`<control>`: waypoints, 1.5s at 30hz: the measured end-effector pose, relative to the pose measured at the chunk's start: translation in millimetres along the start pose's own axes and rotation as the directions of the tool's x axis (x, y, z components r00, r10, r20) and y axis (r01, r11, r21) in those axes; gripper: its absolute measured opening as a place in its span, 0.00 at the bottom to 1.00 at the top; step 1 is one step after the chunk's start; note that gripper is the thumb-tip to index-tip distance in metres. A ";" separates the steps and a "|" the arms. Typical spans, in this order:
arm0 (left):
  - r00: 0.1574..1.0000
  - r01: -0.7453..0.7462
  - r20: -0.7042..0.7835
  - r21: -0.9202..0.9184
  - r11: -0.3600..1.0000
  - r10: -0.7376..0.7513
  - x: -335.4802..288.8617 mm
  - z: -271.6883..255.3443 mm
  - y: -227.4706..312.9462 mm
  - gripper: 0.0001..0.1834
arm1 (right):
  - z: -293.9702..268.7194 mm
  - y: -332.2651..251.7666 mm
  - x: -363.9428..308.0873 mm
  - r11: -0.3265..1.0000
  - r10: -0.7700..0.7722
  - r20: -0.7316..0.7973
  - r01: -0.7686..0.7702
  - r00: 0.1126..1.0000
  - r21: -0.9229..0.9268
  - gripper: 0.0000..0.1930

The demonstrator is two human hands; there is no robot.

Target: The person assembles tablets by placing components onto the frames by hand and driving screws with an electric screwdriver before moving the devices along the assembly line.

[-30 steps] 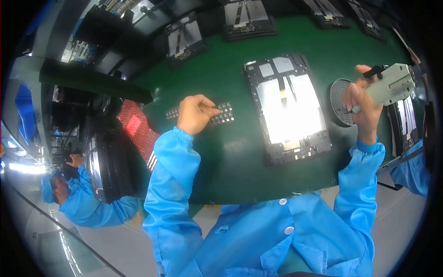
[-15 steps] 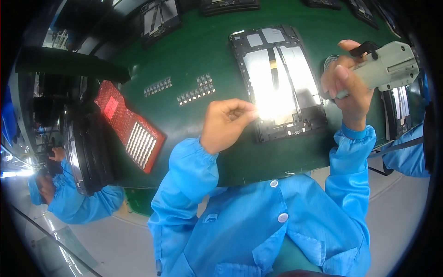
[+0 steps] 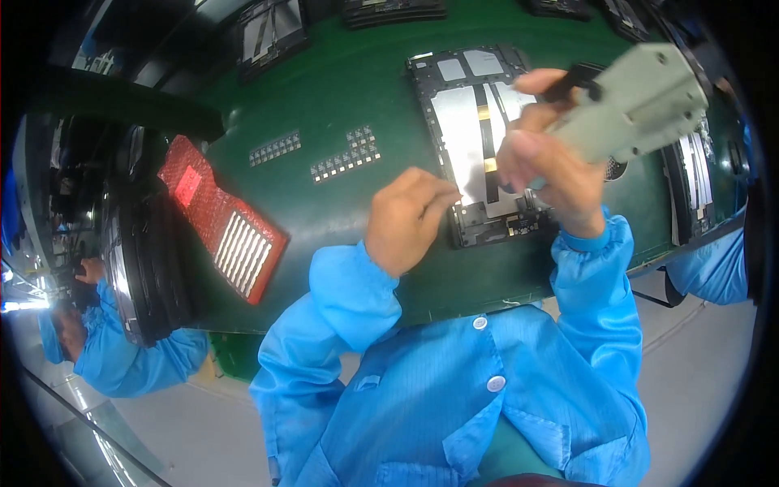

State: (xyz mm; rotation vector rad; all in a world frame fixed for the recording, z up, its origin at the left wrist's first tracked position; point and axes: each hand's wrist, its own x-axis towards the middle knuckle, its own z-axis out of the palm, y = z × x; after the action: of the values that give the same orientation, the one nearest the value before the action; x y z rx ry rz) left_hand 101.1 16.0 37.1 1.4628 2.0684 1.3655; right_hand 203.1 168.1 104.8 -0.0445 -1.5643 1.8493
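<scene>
An opened tablet (image 3: 462, 122), with a black frame and shiny silver panels, lies on the green table in front of me. My right hand (image 3: 560, 162) is wrapped round a pale grey-green hand tool (image 3: 637, 105) with a black lever and holds it over the tablet's right side, hiding part of it. The tool's working end is hidden by my fingers. By the tablet's lower left edge, my left hand (image 3: 408, 219) is closed in a pinch; what lies between its fingertips, if anything, is too small to make out.
Left of the tablet lie rows of small chip-like parts (image 3: 345, 164) and a red bubble-wrap pouch (image 3: 191, 183) bearing white strips (image 3: 243, 253). Dark stacked devices (image 3: 138, 268) stand at the left edge, beside a co-worker's blue sleeve (image 3: 142, 365). Another opened device (image 3: 690, 187) lies at right.
My right hand has moved left with the tool, from beside the tablet to over it. My left hand has shifted slightly downward, its fingers still pinched. The bright glare on the panels has faded.
</scene>
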 end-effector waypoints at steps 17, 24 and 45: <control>0.962 -0.269 0.030 0.256 0.928 0.271 -13.5 2.8 -1.0 0.13 | 26.5 36.8 18.0 0.956 0.253 0.158 -0.221 0.954 -0.194 0.21; 0.963 -0.265 0.018 0.242 0.934 0.268 -12.9 1.4 -2.6 0.13 | 28.5 39.7 17.9 0.954 0.251 0.149 -0.218 0.957 -0.205 0.20; 0.894 -0.447 0.132 0.206 0.871 0.428 -10.0 7.6 22.1 0.19 | -75.5 -17.1 17.3 0.980 -0.076 -0.275 0.021 0.958 -0.199 0.17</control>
State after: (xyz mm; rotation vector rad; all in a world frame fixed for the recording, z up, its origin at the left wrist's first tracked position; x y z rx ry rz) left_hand 123.8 12.8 48.0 2.1564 1.9704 1.2025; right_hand 232.3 241.9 106.4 -0.3410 -1.5225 1.5677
